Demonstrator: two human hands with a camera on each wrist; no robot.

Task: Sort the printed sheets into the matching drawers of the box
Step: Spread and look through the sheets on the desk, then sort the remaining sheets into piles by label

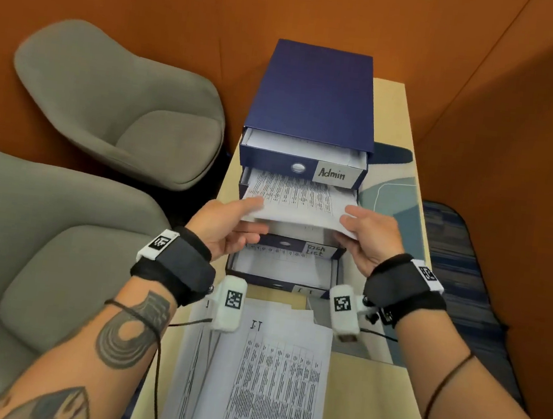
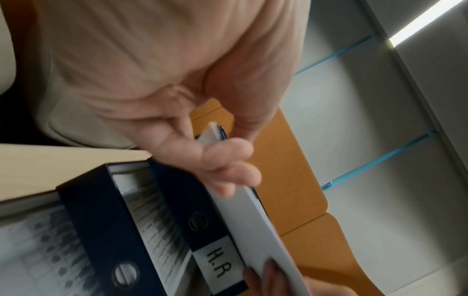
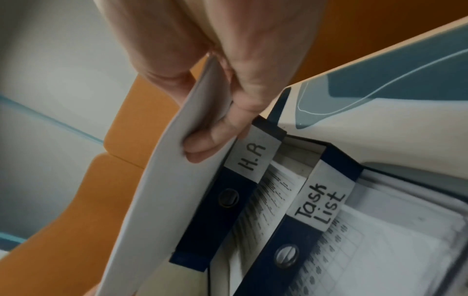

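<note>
1. Over the narrow pale wooden table (image 1: 395,126), both forearms reach forward side by side, palms turned partly inward, wrists wrapped in black straps carrying white tagged camera blocks.
2. The left hand (image 1: 223,225) pinches the near-left corner of a white printed sheet with a table of rows (image 1: 298,199): thumb on top, fingers curled beneath it. The left wrist view shows those fingers (image 2: 222,166) folded under the paper's edge.
3. The right hand (image 1: 366,237) pinches the near-right corner the same way, thumb above and fingers (image 3: 215,138) bent under the sheet, close to the drawer label.
4. The sheet lies tilted over the second drawer of the dark blue cardboard drawer box (image 1: 316,93), its far end inside that drawer and its near edge held above the drawer front.
5. All visible drawers are pulled out in steps. Handwritten white labels read "Admin" (image 1: 332,173) on the top drawer, "H.R" (image 3: 252,158) on the second, "Task List" (image 1: 316,250) on the third; the lowest label is partly hidden and cannot be read for certain.
6. Nearer the person, a loose stack of printed sheets (image 1: 269,380) lies on the table, its top page headed "IT".
7. Two grey upholstered armchairs (image 1: 118,105) stand left of the table, against orange fabric walls.
</note>
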